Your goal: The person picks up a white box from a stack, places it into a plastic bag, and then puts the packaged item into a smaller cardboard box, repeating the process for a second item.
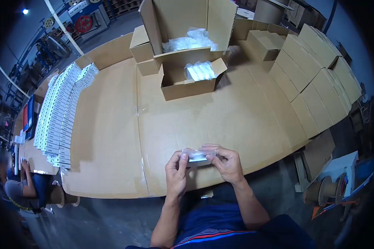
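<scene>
Near the front edge of the table, a small clear plastic packet (199, 157) with something pale inside is held between both hands. My left hand (177, 170) pinches its left end with thumb and fingers. On its right end, my right hand (226, 164) has the thumb on top and the fingers behind. Farther back on the table stands an open brown carton (189, 90) with several clear wrapped packets (200, 71) in its right part. Behind it, a larger open box (183, 20) holds a pile of similar clear packets (191, 41).
Cardboard covers the table (195, 120). Rows of small white boxes (56, 112) line its left side. Closed brown cartons (311, 79) are stacked on the right, with another carton (265, 43) at the back. A co-worker (23, 186) sits at the far left. Spools (326, 191) stand lower right.
</scene>
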Demonstrator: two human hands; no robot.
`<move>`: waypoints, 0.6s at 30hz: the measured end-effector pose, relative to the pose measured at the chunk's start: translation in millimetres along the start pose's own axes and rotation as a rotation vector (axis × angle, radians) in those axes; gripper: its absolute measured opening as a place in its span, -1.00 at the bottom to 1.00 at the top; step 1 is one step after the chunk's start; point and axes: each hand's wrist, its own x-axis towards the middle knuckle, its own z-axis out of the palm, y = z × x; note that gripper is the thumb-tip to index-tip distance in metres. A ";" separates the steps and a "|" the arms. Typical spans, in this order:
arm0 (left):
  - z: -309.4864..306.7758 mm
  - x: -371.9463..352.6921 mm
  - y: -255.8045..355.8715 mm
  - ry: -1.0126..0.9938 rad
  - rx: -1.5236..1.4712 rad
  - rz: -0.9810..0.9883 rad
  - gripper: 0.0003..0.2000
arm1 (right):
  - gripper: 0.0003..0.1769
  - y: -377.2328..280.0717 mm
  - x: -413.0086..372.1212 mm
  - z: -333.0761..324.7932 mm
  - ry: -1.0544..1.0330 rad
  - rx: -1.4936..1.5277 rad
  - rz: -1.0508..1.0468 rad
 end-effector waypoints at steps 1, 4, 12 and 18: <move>-3.1 1.0 -2.6 -0.001 0.007 -0.012 -0.79 | -0.84 -2.3 -1.1 3.8 0.033 0.061 0.075; -1.6 -0.3 -4.2 0.066 -0.012 -0.024 -0.76 | -0.85 -3.2 -1.1 8.2 0.153 0.296 0.135; 5.7 2.6 0.2 0.188 -0.109 0.017 -0.72 | -0.77 4.8 5.3 -8.6 -0.226 -0.024 -0.092; -2.6 4.8 -11.9 0.202 -0.117 0.012 -0.79 | -0.67 -15.6 14.5 -1.5 -0.244 -0.212 0.054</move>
